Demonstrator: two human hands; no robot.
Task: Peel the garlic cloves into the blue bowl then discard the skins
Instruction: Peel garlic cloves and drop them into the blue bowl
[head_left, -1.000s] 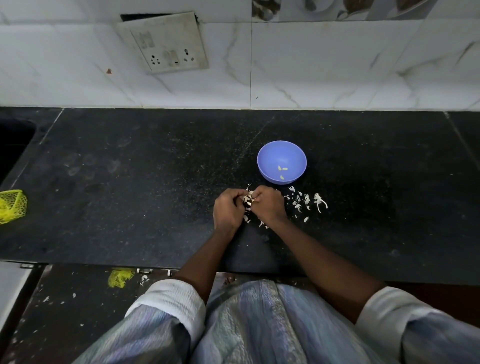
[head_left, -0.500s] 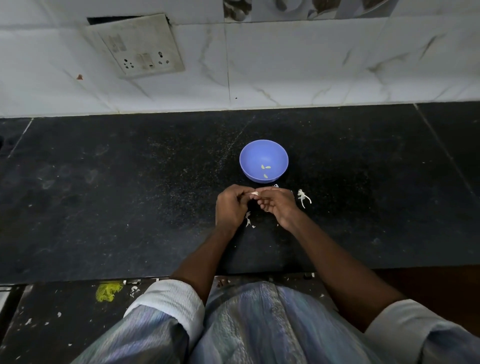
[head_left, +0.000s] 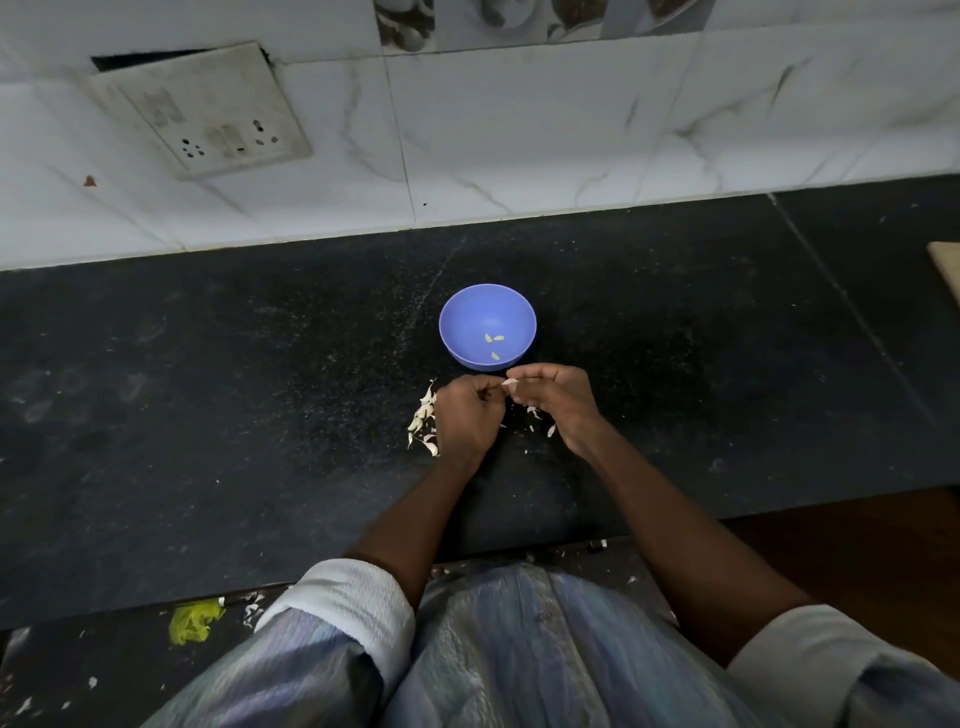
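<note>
We are working left to right: loose skins are piling on the black counter just beside our left hand, whose fingers are curling round something hidden (likely the clove). Our right hand is pinching a pale skin flake between the two hands. We are aiming to pull the skin away cleanly, then drop the clove into the blue bowl, just beyond our knuckles, where three peeled cloves are lying.

Black countertop with blue bowl and garlic skins.
</note>
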